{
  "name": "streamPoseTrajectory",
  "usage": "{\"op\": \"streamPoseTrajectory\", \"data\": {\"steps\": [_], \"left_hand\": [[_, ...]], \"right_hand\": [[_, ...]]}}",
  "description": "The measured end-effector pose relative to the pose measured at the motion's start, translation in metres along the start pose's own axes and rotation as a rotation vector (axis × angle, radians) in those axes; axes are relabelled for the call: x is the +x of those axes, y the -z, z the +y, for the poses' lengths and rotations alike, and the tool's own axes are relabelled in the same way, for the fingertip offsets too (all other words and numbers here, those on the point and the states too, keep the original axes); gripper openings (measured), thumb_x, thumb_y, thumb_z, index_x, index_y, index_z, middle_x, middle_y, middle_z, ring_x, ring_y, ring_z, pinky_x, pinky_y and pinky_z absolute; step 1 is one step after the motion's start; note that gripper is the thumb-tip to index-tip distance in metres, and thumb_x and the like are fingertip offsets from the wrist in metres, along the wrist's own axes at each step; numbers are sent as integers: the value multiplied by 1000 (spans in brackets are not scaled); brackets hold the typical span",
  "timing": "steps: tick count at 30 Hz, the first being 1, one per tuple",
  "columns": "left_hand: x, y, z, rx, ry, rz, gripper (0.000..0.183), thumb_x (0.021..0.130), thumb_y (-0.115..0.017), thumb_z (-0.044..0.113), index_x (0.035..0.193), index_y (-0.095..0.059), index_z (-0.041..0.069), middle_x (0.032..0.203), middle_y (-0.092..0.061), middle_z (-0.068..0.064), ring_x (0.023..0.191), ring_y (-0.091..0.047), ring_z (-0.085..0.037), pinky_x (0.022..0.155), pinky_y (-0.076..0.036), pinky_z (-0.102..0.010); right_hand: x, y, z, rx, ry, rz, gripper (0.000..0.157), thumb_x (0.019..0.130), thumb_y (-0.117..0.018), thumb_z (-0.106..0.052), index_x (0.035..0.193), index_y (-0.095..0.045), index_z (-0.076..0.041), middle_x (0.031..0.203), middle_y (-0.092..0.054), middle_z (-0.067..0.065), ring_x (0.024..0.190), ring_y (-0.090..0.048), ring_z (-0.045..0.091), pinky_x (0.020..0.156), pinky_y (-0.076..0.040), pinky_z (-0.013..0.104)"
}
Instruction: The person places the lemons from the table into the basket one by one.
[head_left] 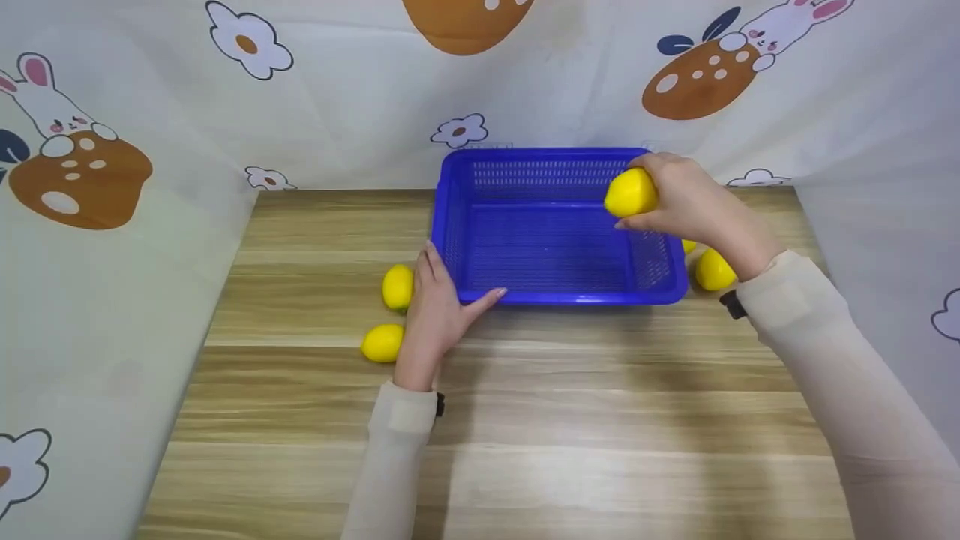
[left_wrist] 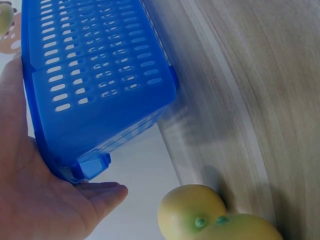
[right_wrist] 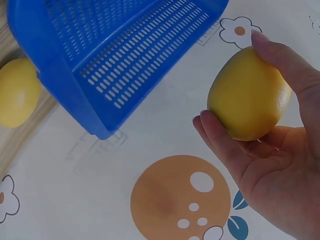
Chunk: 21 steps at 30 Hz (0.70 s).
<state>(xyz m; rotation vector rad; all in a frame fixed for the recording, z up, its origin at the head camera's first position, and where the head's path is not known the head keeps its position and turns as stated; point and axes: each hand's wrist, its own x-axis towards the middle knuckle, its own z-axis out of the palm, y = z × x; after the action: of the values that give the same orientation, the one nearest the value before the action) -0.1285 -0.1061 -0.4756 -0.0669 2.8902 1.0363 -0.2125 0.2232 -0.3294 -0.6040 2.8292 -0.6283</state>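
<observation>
A blue plastic basket point(head_left: 555, 298) with slotted walls sits on the wooden table, its bare floor showing. My left hand point(head_left: 435, 311) rests against its front left corner, fingers straight along the left side and thumb by the front rim. In the left wrist view, that corner of the basket point(left_wrist: 95, 120) lies against the palm. Above the basket's right part, my right hand point(head_left: 686, 196) grips a yellow lemon point(head_left: 630, 193). The right wrist view shows this lemon point(right_wrist: 249, 95) between thumb and fingertips.
Just left of the left hand lie two lemons, an upper lemon point(head_left: 397, 287) and a lower lemon point(head_left: 382, 343). Right of the basket is another lemon point(head_left: 715, 268), beside one mostly hidden lemon point(head_left: 688, 245). A patterned cloth wall point(head_left: 360, 112) borders the table's back and sides.
</observation>
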Motion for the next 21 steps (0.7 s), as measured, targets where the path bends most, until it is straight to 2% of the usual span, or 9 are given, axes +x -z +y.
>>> {"op": "streamPoseTrajectory", "data": {"steps": [14, 21], "left_hand": [[0, 0, 1, -3, 8, 1, 137, 86, -71, 75, 166, 5, -6, 172, -4, -33, 161, -14, -43, 129, -25, -49], [0, 0, 0, 10, 8, -2, 137, 86, -71, 75, 166, 6, -6, 172, -4, -33, 161, -14, -43, 130, -23, -48]], "right_hand": [[1, -2, -2, -3, 5, -9, 79, 89, -86, -24, 147, -46, 11, 130, -58, 29, 112, -57, 44, 100, -55, 61], [2, -3, -3, 14, 12, -9, 81, 90, -86, -25, 150, -45, 11, 139, -56, 32, 120, -57, 47, 105, -52, 61]]}}
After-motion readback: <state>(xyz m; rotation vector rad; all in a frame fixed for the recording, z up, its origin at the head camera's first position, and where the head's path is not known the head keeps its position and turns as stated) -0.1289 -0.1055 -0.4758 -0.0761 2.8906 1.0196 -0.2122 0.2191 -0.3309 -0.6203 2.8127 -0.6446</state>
